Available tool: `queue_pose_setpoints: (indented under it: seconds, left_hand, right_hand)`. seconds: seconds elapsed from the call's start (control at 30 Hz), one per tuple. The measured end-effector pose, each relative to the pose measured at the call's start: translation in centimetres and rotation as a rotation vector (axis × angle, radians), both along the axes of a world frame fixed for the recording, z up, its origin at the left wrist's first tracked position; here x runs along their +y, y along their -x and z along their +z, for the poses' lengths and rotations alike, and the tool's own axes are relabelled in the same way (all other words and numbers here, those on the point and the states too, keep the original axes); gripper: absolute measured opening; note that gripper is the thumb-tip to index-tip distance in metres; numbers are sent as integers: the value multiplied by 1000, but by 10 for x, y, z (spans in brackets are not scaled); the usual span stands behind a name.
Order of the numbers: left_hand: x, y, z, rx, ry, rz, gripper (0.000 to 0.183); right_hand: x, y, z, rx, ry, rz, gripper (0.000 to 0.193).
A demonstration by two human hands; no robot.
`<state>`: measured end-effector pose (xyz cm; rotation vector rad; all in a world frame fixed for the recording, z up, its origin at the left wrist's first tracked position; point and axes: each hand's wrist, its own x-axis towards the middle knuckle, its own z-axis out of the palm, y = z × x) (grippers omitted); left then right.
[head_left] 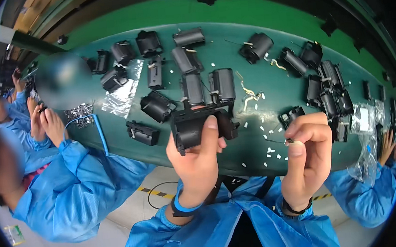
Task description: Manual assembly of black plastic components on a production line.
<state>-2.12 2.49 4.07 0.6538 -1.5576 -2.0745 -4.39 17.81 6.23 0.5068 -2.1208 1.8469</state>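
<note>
My left hand [192, 168] is wrapped round a black plastic housing [191, 129] with a rounded, hollowed body, its thumb pressed on the front. To the right, my right hand [310, 153] pinches a tiny dark part [289, 141] between thumb and fingertips. A thin black wire [275, 140] runs left from that pinch, its free end apart from the housing. The small part's exact kind cannot be made out. Just behind the right hand lies another black housing [292, 114], partly hidden. Small white pieces [270, 150] are scattered on the table between my hands.
Several black housings [225, 84] lie across the green table [220, 161], more stacked at the right [329, 86]. Yellowish cables [250, 93] lie mid-table. Clear plastic bags [124, 90] sit left and right. Co-workers in blue sleeves [85, 180] work on both sides.
</note>
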Motion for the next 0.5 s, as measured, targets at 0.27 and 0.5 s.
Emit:
queue_pose_setpoints:
  seconds: [0.27,0.5]
  left_hand:
    - [3,1,12,-29,76,-140,16]
    - [2,0,13,-54,-47,-119,14]
  right_hand:
    - [2,2,0,173,-116,-77,15]
    - [-4,4,-5,245,-121,-86,15]
